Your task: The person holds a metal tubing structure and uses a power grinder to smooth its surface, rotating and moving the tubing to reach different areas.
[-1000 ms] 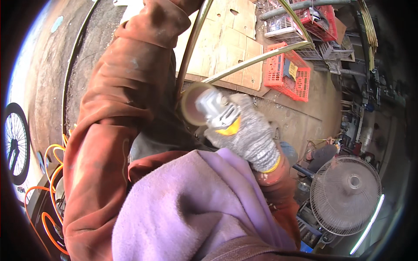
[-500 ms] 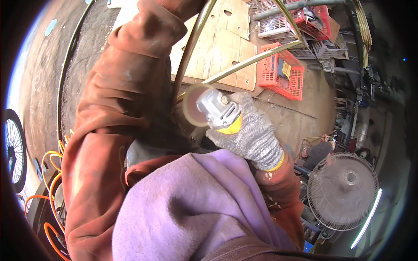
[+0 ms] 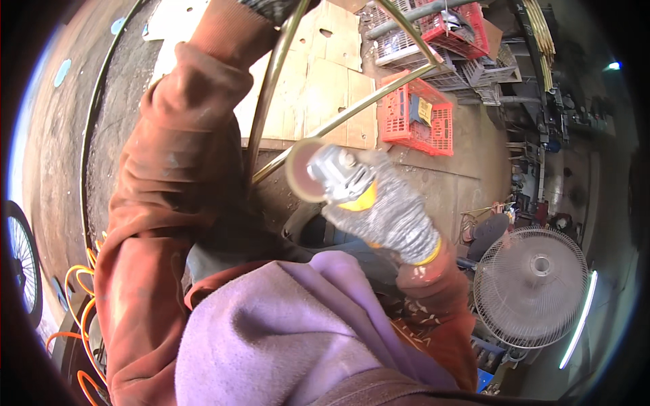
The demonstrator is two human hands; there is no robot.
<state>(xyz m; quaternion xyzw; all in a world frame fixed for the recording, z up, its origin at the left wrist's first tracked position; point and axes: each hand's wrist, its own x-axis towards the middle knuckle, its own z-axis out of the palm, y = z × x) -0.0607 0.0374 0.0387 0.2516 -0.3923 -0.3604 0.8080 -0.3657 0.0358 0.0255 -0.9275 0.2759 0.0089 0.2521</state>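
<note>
My right hand (image 3: 393, 213), in a grey knit glove with a yellow cuff, is closed around an angle grinder (image 3: 342, 174) with a silver head and yellow collar. Its round disc (image 3: 305, 172) overlaps the lower part of a slanting tube of a shiny metal frame (image 3: 369, 105); I cannot tell whether they touch. At the upper edge, my left hand (image 3: 269, 8), in a dark grey glove, is partly cut off. It is closed on the frame's upright tube, its fingers mostly hidden.
Flattened cardboard (image 3: 325, 88) lies beyond the frame. A red crate (image 3: 416, 125) and more stacked crates (image 3: 453, 34) stand at the upper right. On the right is a large fan (image 3: 531, 284). Orange hose (image 3: 84, 314) coils at the left, near a bicycle wheel (image 3: 24, 260).
The frame, cardboard and crates have shifted left in view, while the grinder stays nearly in place, its disc now farther along the slanting tube. More of my left glove shows.
</note>
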